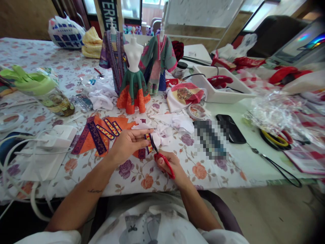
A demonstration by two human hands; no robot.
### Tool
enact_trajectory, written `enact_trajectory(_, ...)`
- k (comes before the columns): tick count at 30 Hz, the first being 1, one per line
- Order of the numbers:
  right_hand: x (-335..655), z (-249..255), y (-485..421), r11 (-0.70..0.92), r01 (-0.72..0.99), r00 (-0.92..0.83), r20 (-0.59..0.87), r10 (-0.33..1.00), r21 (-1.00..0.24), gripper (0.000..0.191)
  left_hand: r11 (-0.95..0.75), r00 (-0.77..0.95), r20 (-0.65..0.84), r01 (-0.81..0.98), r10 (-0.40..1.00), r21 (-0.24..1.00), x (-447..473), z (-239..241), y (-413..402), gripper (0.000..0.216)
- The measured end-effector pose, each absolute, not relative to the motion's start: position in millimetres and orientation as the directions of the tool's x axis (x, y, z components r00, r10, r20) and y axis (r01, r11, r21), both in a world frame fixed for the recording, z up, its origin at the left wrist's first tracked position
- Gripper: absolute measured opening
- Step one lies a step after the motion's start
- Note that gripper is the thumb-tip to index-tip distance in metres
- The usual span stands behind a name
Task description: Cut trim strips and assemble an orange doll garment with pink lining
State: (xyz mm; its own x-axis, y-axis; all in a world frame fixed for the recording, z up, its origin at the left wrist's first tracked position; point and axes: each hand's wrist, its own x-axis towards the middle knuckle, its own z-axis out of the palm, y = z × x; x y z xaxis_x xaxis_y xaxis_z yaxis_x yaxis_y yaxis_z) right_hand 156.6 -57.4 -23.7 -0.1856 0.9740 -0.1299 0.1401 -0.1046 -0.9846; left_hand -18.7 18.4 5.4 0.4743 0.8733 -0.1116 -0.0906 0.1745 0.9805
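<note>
Left hand closed in pinch on narrow patterned ribbon strip; orange cloth beneath strip. Right hand gripping red-handled scissors, dark blades reaching strip, contact at tips not certain. Orange fabric pieces with purple and yellow trim lying just left of hands on floral tablecloth over desk. White fabric scraps touching blades' far side. Dressed mannequin standing ahead, well apart. Black phone on right.

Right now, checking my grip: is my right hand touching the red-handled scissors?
Touching: the head view shows the right hand gripping the red-handled scissors by their handles.
</note>
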Motion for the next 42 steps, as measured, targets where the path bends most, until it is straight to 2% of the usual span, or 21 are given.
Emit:
enact_trajectory(10, 162.5, -30.5, -55.8, -0.065, 0.117, -0.263, -0.094, 0.96, -0.991, 0.061, 0.257, 0.46, -0.158, -0.162, 0.874, 0.953, -17.1, 11.0, 18.0, 0.042)
enact_trajectory(16, 166.1, -28.5, -53.9, -0.012, 0.15, -0.324, -0.061, 0.944, -0.989, 0.06, 0.242, 0.449, -0.145, -0.164, 0.881, 0.956, -15.9, 8.8, 18.1, 0.043)
enact_trajectory(22, 165.3, -24.4, -56.1, -0.117, 0.129, -0.32, -0.153, 0.935, -0.985, 0.061, 0.286, 0.416, -0.153, -0.277, 0.896, 0.918, -16.1, 10.7, 20.3, 0.041)
enact_trajectory(29, 170.1, -29.8, -53.9, -0.166, 0.047, -0.356, -0.172, 0.919, -0.985, 0.06, 0.364, 0.454, -0.223, -0.253, 0.863, 0.896, -20.3, 13.9, 21.8, 0.043)
enact_trajectory(42, 171.3, -23.4, -55.0, -0.183, 0.044, -0.392, -0.185, 0.901, -0.982, 0.06, 0.374, 0.431, -0.232, -0.281, 0.872, 0.884, -20.5, 18.4, 22.8, 0.041)
